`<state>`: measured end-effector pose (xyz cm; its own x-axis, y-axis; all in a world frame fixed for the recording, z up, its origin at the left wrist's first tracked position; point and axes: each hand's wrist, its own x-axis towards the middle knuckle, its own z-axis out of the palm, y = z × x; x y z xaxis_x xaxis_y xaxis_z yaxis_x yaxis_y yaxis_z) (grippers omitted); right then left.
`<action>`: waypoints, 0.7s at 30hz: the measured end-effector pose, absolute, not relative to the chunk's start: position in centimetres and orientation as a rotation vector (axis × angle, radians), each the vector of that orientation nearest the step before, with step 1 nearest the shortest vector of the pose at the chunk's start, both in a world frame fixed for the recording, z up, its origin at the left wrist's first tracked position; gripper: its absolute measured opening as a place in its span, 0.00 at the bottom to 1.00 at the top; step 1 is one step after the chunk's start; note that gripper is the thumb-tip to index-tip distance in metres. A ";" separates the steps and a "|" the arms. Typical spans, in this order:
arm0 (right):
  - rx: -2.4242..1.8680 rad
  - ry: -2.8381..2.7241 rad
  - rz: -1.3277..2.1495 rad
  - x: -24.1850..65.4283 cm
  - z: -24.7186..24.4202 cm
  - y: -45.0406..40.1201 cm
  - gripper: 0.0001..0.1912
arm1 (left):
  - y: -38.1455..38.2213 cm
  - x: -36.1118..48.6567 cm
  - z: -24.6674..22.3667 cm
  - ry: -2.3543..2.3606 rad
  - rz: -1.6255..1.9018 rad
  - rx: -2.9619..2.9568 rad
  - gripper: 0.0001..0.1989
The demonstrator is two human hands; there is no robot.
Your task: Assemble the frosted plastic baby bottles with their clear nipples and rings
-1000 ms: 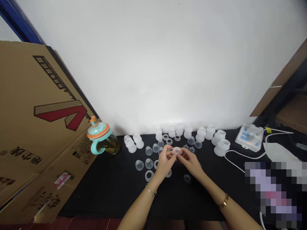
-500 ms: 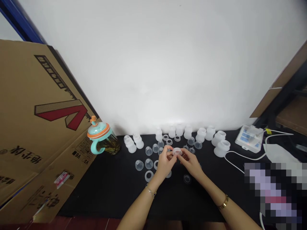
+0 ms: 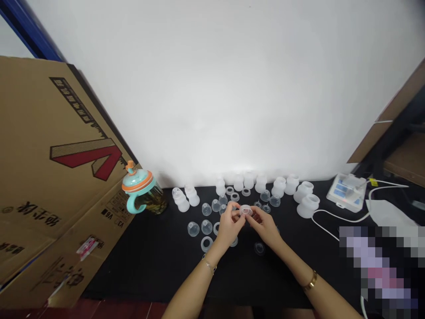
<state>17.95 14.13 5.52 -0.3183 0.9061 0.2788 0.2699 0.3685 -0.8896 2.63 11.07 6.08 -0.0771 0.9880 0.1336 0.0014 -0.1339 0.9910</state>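
Observation:
Both hands meet above the middle of a black table (image 3: 156,261). My left hand (image 3: 228,228) and my right hand (image 3: 265,226) pinch one small translucent plastic ring (image 3: 245,210) between their fingertips. Around the hands lie several clear plastic domes (image 3: 206,227) and loose white rings (image 3: 206,243). Behind them, along the wall, stands a row of frosted white bottle-shaped parts (image 3: 260,182). Two larger white collars (image 3: 307,205) sit to the right of that row.
A teal and orange handled cup (image 3: 141,192) stands at the left, against a large leaning cardboard box (image 3: 49,177). A white device (image 3: 345,190) with a white cable (image 3: 327,216) lies at the back right. Dark shelving (image 3: 398,141) rises on the right.
The hands stay almost still on the ring, with only slight finger movement. The view has shifted very slightly.

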 end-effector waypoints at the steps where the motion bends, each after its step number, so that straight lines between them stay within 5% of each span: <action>1: -1.029 -1.810 0.951 18.0 5.6 14.1 0.16 | 11.1 2.6 6.1 1.202 1.369 1.273 0.17; 21: -1.055 -1.898 0.825 18.0 5.3 14.2 0.14 | 11.0 2.7 6.0 1.403 1.340 1.550 0.08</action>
<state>18.05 14.18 5.25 -0.3361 0.8841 0.3247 0.3655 0.4402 -0.8201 2.66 10.99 5.99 -0.0932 0.9618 0.2573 0.3017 -0.2190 0.9279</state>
